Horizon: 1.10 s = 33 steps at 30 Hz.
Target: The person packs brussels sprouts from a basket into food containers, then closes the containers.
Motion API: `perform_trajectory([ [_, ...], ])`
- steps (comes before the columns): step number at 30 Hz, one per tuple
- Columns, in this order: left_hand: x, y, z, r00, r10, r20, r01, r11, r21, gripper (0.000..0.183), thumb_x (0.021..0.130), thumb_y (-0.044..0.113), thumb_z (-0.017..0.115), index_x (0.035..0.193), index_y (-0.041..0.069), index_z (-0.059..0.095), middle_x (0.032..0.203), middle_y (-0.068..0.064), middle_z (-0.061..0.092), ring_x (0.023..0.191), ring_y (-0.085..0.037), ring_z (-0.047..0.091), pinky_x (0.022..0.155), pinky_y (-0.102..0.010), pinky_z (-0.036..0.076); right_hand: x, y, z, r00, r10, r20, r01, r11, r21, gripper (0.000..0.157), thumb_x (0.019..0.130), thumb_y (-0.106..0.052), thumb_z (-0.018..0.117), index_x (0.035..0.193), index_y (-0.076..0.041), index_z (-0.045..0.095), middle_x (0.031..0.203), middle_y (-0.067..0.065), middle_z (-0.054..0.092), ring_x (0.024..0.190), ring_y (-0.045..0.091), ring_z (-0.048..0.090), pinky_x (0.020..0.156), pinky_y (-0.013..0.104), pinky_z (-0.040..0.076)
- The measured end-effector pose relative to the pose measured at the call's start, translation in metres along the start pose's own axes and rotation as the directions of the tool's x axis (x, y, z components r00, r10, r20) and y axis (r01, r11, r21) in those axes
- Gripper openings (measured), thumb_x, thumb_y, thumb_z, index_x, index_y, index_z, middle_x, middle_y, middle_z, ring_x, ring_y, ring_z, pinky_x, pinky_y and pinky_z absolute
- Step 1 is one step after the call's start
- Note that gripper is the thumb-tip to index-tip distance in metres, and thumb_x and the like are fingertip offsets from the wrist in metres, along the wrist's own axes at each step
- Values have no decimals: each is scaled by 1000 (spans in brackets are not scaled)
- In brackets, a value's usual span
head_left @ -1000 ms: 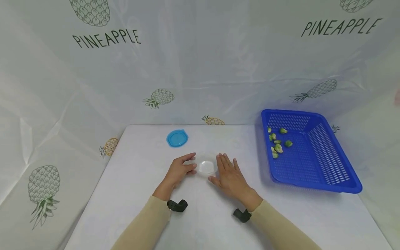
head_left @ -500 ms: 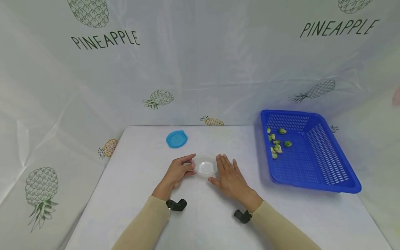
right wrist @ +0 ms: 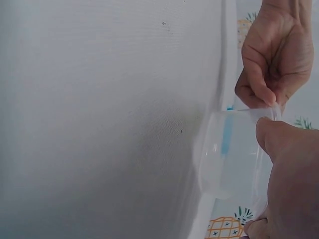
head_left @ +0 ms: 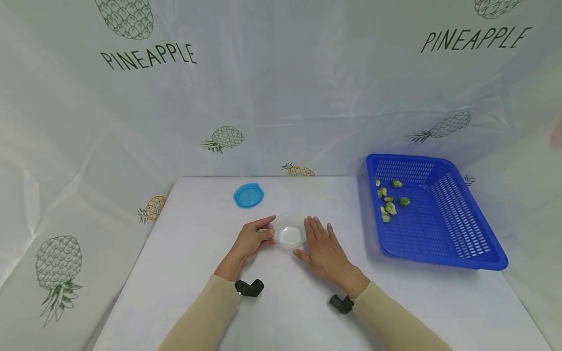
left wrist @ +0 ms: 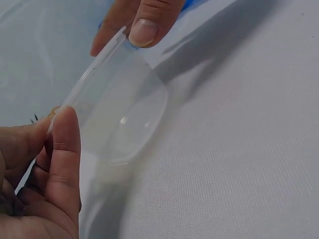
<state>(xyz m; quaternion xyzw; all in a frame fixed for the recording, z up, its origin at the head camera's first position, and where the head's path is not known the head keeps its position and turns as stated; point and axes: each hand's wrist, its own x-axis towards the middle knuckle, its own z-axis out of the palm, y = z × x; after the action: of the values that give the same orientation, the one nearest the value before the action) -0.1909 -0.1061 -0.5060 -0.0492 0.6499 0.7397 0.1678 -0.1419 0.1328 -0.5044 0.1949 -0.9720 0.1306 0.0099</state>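
Observation:
Between the two hands is a clear plastic container, round-cornered and see-through. My left hand pinches its rim on the left side; the left wrist view shows thumb and fingers of that hand on the rim. On the opposite side, my right hand holds the rim with long, nearly straight fingers and the thumb apart. In the right wrist view the right thumb lies over the edge of the container. A shadow falls on the cloth beside the container in the left wrist view.
A blue round lid with a tab lies at the back of the white table. To the right stands a blue perforated basket, with several Brussels sprouts along its left side. A pineapple-print sheet hangs behind.
Hardly anything differs: both hands stay at the container in the same place. The whole head view has shifted very slightly.

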Motion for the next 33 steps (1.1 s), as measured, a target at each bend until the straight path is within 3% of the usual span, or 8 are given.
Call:
perform_trajectory([
  [21, -2, 2, 3, 1000, -2, -27, 3, 1000, 26, 51, 98, -7, 66, 148, 6, 62, 105, -4, 56, 81, -13, 64, 76, -23, 65, 1, 5, -9, 1000, -19, -24, 20, 998, 59, 87, 104, -54, 60, 162, 4, 32, 169, 24, 31, 160, 40, 24, 129, 66, 23],
  [25, -2, 3, 3, 1000, -8, -30, 9, 999, 31, 50, 99, -6, 66, 147, 7, 63, 104, -4, 56, 82, -14, 64, 76, -23, 65, 2, 6, -16, 996, -3, -87, 16, 989, 145, 82, 101, -47, 69, 161, 0, 39, 166, 23, 36, 155, 42, 33, 127, 65, 29],
  [33, -3, 3, 3, 999, -20, -37, 21, 999, 33, 49, 100, -6, 65, 147, 6, 62, 104, -4, 57, 82, -13, 63, 76, -22, 64, 2, 12, -38, 966, 121, -229, -29, 929, 369, 60, 95, -28, 80, 150, -14, 60, 158, 16, 52, 144, 40, 50, 117, 61, 46],
])
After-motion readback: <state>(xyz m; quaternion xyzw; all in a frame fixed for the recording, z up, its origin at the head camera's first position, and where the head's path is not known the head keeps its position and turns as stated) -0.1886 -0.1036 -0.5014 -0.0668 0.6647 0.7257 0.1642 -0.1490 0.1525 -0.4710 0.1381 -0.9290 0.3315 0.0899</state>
